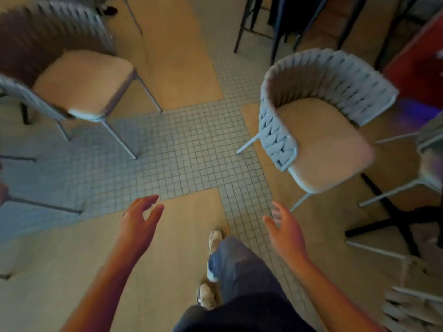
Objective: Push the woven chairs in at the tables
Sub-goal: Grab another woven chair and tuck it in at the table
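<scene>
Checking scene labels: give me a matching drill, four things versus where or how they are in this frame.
Things:
1. left hand
2. right hand
3. grey woven chair
4. blurred woven chair

Places or states:
A. upper left, beige seat
B. open and empty, bottom centre-left
C. right of centre, seat facing lower right
D. open and empty, just below the right-hand chair's front leg

Pairs: 1-B, 2-D, 3-C, 4-A

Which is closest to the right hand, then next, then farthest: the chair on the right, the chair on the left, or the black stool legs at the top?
From the right hand:
1. Right woven chair, just ahead of it.
2. Left woven chair, across the tiled floor.
3. Black stool legs, far at the top.
</scene>
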The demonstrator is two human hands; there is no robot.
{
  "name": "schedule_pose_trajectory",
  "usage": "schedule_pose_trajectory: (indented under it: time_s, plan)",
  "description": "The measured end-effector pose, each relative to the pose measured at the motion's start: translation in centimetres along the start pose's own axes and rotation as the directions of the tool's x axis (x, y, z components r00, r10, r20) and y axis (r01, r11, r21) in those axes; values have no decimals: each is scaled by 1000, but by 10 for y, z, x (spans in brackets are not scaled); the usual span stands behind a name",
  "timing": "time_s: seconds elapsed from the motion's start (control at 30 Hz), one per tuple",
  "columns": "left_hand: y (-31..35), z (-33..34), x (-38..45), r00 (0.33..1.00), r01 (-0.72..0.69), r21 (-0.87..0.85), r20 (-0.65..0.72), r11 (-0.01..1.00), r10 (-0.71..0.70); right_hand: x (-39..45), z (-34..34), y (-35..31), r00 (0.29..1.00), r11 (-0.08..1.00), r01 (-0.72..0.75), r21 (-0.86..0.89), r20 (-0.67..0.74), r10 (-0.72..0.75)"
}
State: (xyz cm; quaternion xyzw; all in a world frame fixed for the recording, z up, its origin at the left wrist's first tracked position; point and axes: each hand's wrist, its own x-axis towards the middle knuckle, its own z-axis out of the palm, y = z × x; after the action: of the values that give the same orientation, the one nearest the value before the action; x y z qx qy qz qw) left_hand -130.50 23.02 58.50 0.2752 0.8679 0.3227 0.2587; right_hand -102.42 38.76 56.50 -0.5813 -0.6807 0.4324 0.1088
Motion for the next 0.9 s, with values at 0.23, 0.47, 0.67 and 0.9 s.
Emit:
schedule_pose_trajectory:
  time_s: [0.23,0.47,0.67,0.9]
  plan:
    - [100,15,213,986,-160,96,72,982,153,167,18,-57,979,980,-181,86,-82,188]
    - [225,38,375,906,-355,97,281,930,316,287,-28,-113,929,945,-272,183,-205,307]
    - [344,126,517,722,-587,115,522,801,454,367,-46,-107,772,858,-467,213,-376,513]
    - [486,279,624,366,-827,86,833,556,415,427,-40,-104,330,492,-718,493,-382,864]
